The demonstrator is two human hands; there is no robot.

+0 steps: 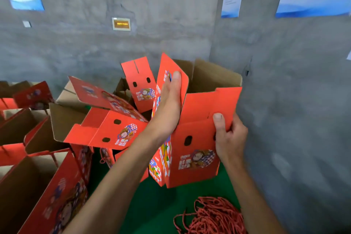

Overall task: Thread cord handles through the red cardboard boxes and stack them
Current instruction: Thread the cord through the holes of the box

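Red cardboard box (197, 138), upright on the green surface (152, 205) beside finished boxes (106, 129): your left hand (169, 104) lies flat, steadying its side flap, your right hand (228, 135) pinches the punched front panel, apparently readying its holes for cord (214, 216) heaped below.

Two bare forearms reach in from the bottom edge, with no sleeves, gloves, watch or rings to be seen. The left hand (169, 104) and right hand (230, 138) have short, plain, unpainted nails on the thumbs
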